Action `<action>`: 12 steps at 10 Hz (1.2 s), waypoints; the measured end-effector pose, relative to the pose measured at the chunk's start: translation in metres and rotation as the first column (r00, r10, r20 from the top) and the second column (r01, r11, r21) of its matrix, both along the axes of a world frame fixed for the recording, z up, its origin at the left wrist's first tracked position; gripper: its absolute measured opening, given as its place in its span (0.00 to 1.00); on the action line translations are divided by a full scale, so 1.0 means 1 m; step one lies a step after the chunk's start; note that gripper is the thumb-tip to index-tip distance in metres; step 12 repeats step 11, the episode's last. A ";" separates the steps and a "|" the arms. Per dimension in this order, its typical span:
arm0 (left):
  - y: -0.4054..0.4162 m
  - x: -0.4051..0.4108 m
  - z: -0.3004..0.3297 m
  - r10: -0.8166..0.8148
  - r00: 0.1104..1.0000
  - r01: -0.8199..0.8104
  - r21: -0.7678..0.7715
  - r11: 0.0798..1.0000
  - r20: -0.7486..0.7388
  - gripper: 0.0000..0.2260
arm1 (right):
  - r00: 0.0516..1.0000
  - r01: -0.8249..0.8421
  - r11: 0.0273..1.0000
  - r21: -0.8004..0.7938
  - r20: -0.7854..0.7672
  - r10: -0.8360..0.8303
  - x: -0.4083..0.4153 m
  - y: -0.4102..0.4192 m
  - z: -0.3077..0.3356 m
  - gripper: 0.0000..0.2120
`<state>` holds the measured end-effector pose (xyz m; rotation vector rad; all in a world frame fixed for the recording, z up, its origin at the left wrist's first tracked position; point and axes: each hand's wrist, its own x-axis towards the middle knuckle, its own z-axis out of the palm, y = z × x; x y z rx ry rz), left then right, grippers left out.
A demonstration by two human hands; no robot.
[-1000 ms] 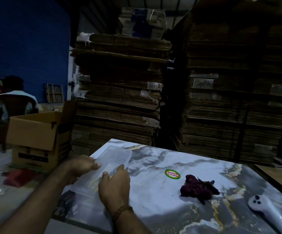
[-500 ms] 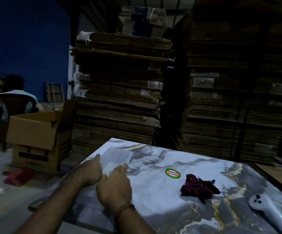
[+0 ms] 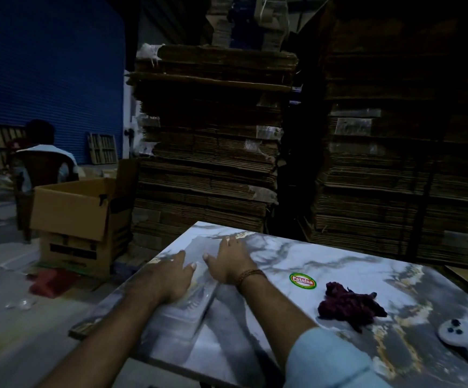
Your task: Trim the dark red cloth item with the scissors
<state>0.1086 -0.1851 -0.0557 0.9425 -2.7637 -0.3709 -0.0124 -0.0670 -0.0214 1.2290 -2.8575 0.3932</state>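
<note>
Item, work surface: grey-and-white marble-patterned tabletop (image 3: 353, 264) with gold veining, carrying a round green-and-red sticker (image 3: 302, 280). Item, task piece: crumpled dark red cloth item (image 3: 350, 306), lying loose on the right part of the tabletop, just right of the sticker and well apart from both hands. Item, white plastic handle with three dark buttons (image 3: 456, 333), near the right edge; it does not read as scissors, and no scissors can be made out in this dim view. Item, clear plastic sheet or bag (image 3: 196, 298), flat on the left part of the tabletop under the hands. Left hand (image 3: 171, 275): palm down on the plastic, fingers extended and slightly spread, pinching nothing. Right hand (image 3: 230, 261): palm down just beside the left, fingers extended forward and slightly spread, empty; braided wristband at the wrist, pale blue sleeve on the forearm. Surroundings: open brown cardboard box (image 3: 79, 208) on the floor at left, tall stacks of flattened cardboard behind. Status: trimming not begun. Risks, as judged: low light may cause the scissors to be missed or the cut misplaced; the slick plastic may slide off the near edge under a push; the bunched cloth, if cut without spreading, may lose more than intended.
</note>
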 end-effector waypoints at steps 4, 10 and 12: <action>-0.013 -0.004 -0.010 -0.016 0.998 0.018 -0.031 0.999 0.065 0.42 | 0.992 -0.062 0.995 0.082 -0.101 0.070 -0.026 -0.024 -0.006 0.37; -0.002 -0.006 0.028 -0.070 0.979 0.069 0.013 0.998 0.192 0.33 | 0.982 -0.143 0.892 -0.429 0.054 0.183 -0.034 -0.046 -0.004 0.29; -0.017 -0.045 0.065 0.063 0.976 -0.077 0.062 0.995 0.209 0.27 | 0.993 -0.107 0.879 -0.464 -0.011 0.115 -0.075 -0.044 0.012 0.20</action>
